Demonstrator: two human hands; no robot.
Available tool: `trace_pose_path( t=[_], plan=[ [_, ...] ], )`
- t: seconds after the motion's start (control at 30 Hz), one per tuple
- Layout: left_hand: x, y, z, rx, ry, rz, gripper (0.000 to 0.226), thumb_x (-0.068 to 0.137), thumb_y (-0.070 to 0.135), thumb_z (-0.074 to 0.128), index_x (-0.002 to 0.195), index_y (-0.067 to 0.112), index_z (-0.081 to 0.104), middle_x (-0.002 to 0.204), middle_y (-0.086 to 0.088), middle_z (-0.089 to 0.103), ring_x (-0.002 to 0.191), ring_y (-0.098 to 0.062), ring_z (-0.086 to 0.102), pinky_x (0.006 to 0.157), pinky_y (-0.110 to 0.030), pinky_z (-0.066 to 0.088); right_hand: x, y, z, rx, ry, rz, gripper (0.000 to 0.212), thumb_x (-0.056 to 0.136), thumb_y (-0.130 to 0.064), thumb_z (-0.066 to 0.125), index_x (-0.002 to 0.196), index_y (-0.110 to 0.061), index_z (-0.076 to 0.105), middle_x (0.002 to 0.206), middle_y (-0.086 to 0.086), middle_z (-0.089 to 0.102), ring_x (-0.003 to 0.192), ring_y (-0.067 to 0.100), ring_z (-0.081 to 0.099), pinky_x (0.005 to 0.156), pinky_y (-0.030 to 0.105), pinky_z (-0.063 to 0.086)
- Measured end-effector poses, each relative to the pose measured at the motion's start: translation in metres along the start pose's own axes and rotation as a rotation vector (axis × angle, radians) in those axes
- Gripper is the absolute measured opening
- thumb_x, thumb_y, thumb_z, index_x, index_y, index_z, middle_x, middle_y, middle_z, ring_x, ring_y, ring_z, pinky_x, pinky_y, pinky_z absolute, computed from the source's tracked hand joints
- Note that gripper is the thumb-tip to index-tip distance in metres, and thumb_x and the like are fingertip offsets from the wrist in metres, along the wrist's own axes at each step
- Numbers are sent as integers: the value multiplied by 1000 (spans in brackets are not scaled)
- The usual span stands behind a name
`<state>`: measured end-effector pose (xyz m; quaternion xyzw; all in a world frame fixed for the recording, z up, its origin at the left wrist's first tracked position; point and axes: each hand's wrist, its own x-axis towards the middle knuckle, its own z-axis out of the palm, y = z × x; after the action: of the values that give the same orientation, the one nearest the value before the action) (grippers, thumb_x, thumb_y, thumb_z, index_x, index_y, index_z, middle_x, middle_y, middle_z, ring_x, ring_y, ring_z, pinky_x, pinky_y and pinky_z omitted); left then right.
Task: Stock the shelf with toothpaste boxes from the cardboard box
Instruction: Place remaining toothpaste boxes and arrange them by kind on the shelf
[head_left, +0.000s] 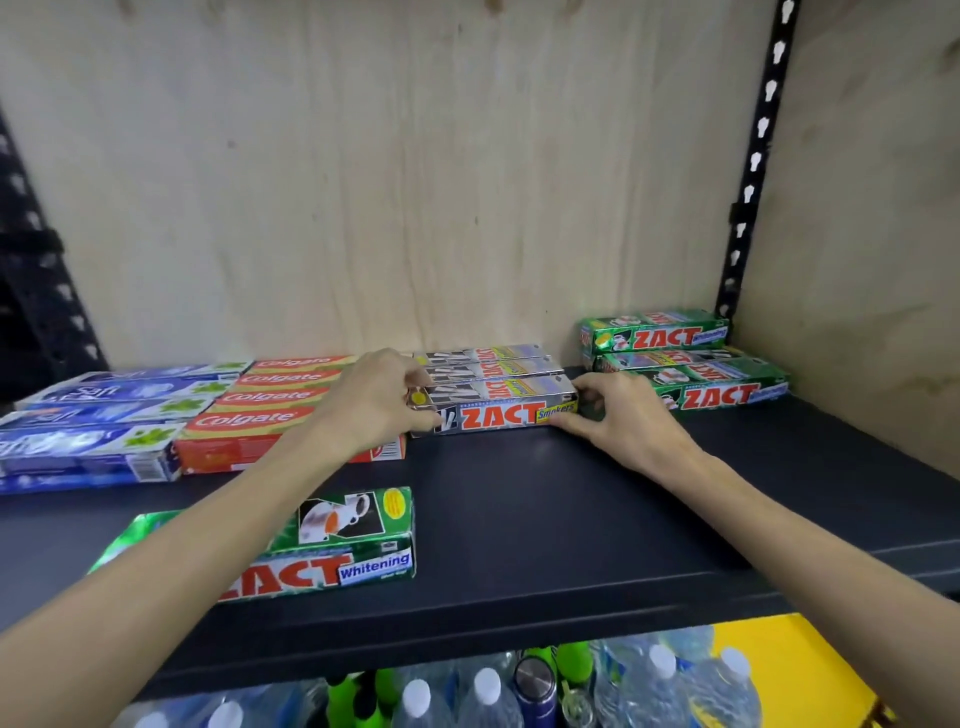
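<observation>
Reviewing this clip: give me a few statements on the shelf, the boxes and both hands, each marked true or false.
1. Both hands hold the ends of the front grey ZACT Smokers box. True: left hand, right hand.
2. The red Colgate boxes lie right of the Smokers boxes. False: they lie left.
3. A green ZACT Whitening box lies alone near the shelf's front edge. True.
4. The green ZACT stack sits at the shelf's left end. False: right end.
</observation>
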<state>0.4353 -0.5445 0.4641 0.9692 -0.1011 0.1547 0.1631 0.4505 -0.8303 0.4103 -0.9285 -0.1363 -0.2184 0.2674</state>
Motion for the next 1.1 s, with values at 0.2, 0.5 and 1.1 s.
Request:
trace_pose_path(
  t=[0.2,0.5,1.1],
  plan=[
    [-3,3,1,-2,13,-4,46,79,34,84,118,12,72,117,-3,69,98,-18,60,86,-32,51,1,-3,3,-41,10,-16,42,84,-52,76,109,-18,74,95,3,72,94,23,61,81,44,54],
    [-7,14,-1,123,-25,8,41,84,32,77,118,12,70,116,-8,64,99,-22,59,83,-33,49,-6,-2,3,-62,-4,66,50,88,-57,69,121,-20,66,115,7,64,108,25,58,89,41,53],
    [68,188,109,-28,133,104,38,97,51,50,100,17,66,109,-3,63,119,-24,45,104,-42,32,16,106,-69,-486,217,521,77,87,-78,35,127,-15,56,130,17,60,123,35,40,99,45,30]
  ],
)
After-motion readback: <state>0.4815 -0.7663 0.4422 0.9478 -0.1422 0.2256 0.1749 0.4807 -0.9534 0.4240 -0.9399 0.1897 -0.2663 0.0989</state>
